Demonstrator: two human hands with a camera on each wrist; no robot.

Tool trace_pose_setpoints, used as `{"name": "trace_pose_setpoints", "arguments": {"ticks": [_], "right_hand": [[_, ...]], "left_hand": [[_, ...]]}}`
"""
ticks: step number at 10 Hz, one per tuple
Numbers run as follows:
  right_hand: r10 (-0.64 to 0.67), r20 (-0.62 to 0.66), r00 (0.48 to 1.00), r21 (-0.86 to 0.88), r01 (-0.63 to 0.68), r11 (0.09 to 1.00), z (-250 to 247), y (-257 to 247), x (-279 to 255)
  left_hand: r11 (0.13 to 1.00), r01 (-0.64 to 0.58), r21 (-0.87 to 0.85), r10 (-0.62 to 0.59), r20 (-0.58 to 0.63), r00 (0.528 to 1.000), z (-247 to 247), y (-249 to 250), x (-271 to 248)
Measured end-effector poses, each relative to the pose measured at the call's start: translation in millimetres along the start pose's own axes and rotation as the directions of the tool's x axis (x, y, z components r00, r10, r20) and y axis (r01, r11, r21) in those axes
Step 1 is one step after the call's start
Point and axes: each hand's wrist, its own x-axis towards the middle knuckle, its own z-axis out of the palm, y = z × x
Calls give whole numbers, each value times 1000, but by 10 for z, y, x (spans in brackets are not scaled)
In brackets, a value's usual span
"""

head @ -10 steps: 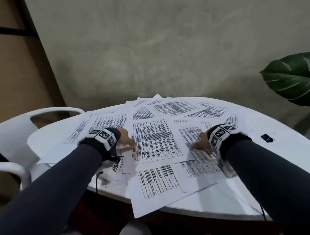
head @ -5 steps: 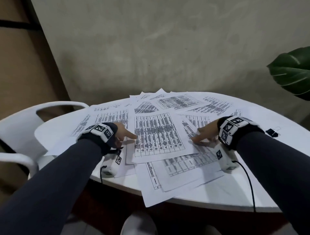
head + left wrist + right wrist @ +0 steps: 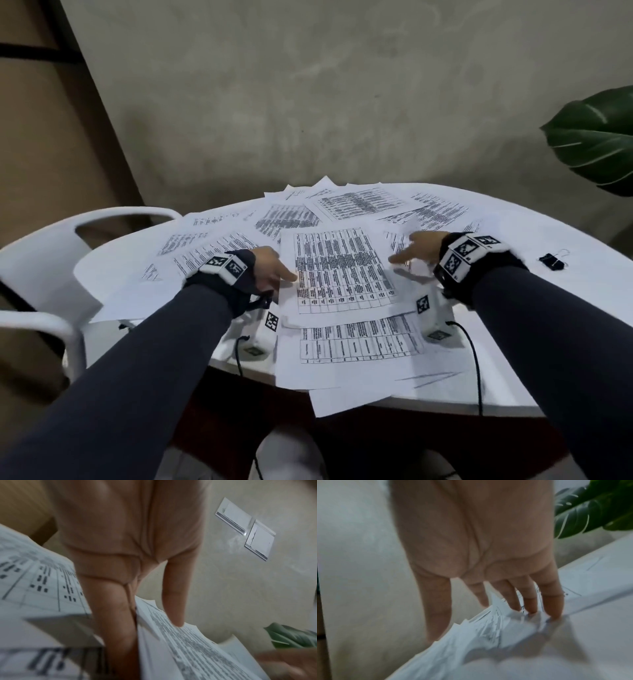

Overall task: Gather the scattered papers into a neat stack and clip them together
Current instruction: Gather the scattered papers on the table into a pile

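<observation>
Dim, flat light; wrist views motion-blurred, head view bowed at edges.

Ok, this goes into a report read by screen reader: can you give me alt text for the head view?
Two hands, left hand and right hand, reach with straight fingers toward a printed sheet among scattered papers on a round white table. A black binder clip lies beyond the right wrist.
</observation>
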Motion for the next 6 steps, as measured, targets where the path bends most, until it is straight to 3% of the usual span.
{"name": "trace_pose_setpoints", "arguments": {"ticks": [1,3,4,5,6], "right_hand": [[16,-147,989,-14,-18,1000,34,59,39],[18,-162,987,-46,-26,999,166,141,-22],[43,-199,979,-60,-56,997,14,191,12],[-2,-165,986,-66,-9,998,-176,260,21],[-29,-112,993,-29,26,999,-232,304,29]], "left_hand": [[977,-56,-206,72,72,995,69,34,-78],[977,-103,-187,100,-24,995,86,87,-24],[937,23,349,54,-207,977,-160,99,-37],[705,193,683,-134,-140,981,-424,-92,-58],[599,159,785,-279,18,960,-450,-274,-87]]}}
